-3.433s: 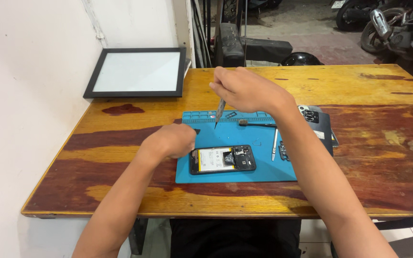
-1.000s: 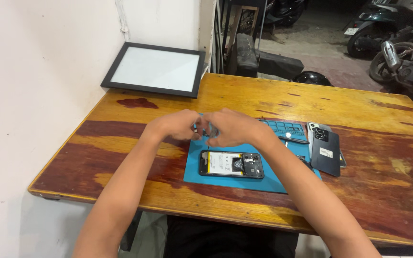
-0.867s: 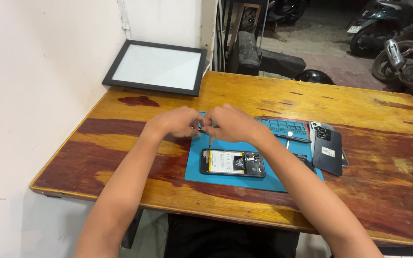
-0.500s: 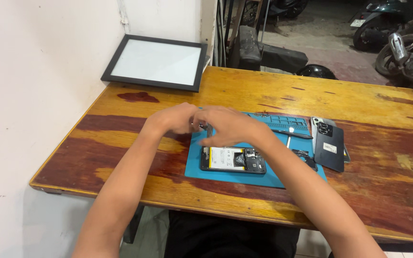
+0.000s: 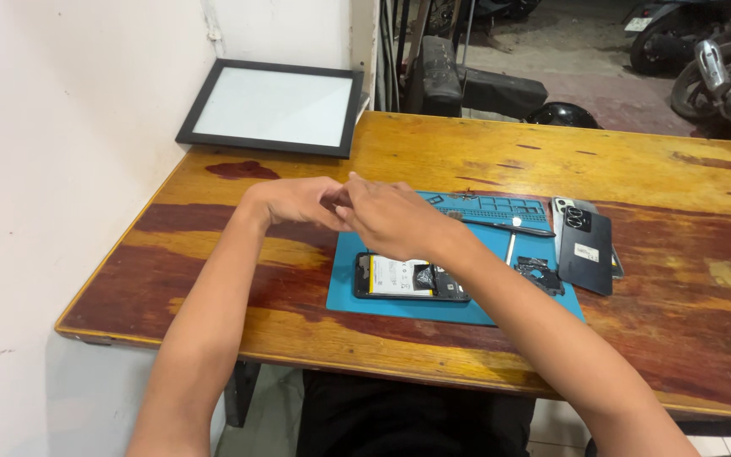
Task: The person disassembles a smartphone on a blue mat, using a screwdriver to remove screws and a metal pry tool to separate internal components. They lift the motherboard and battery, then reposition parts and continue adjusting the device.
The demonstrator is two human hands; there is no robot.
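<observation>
My left hand (image 5: 294,201) and my right hand (image 5: 392,222) meet fingertip to fingertip above the top left corner of the blue work mat (image 5: 467,310). Both pinch a small thin tool that is almost wholly hidden between the fingers. Just below my right hand, an opened phone (image 5: 412,278) lies flat on the mat with its insides showing. Neither hand touches the phone.
A black phone back cover (image 5: 585,248) lies at the mat's right edge, with a small black part (image 5: 540,276) and thin tools (image 5: 501,225) beside it. A black-framed white panel (image 5: 274,107) leans at the table's far left. A wall runs along the left; motorbikes stand beyond the table.
My hands have stayed joined above the mat and shifted slightly. The thin tool that hung below them a second ago is now hidden. The view has tilted down a little.
</observation>
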